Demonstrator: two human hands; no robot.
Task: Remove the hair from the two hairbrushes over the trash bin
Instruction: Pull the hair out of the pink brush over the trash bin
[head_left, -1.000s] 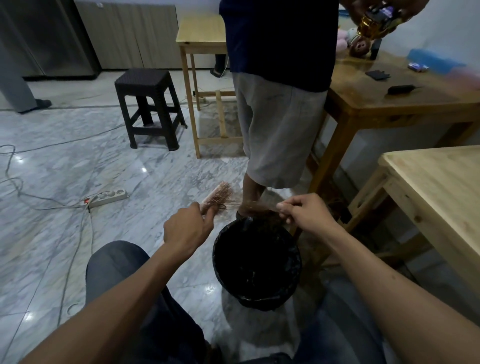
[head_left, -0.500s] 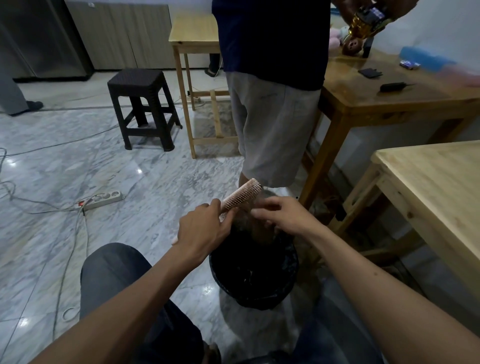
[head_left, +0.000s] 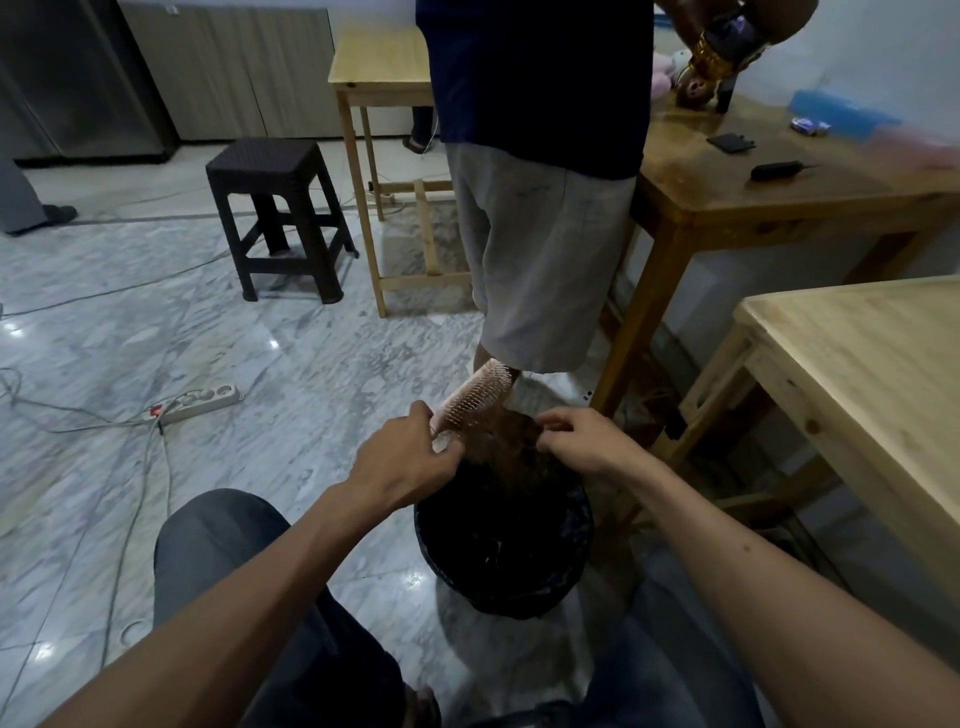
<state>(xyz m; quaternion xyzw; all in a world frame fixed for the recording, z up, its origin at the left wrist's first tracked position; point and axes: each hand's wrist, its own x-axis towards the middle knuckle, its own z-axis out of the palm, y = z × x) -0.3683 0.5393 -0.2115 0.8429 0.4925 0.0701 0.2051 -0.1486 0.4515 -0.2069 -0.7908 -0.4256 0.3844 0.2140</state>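
Note:
My left hand (head_left: 402, 460) grips the handle of a pink hairbrush (head_left: 478, 397), whose bristled head points up and away over the far rim of the black trash bin (head_left: 506, 556). A clump of brown hair (head_left: 506, 447) hangs from the bristles down toward the bin. My right hand (head_left: 582, 441) pinches that clump at its right side, just above the bin. The bin stands on the floor between my knees and is lined with a black bag. A second hairbrush is not visible.
A person in grey shorts (head_left: 535, 249) stands just behind the bin. Wooden tables (head_left: 857, 364) are at the right, one holding small dark items (head_left: 776, 169). A dark stool (head_left: 275, 213), a power strip (head_left: 200, 402) and cables lie on the marble floor at left.
The brush swung from left of the bin to over its far rim. My right hand dropped one tuft, came back to the bristles and now pinches a clump again.

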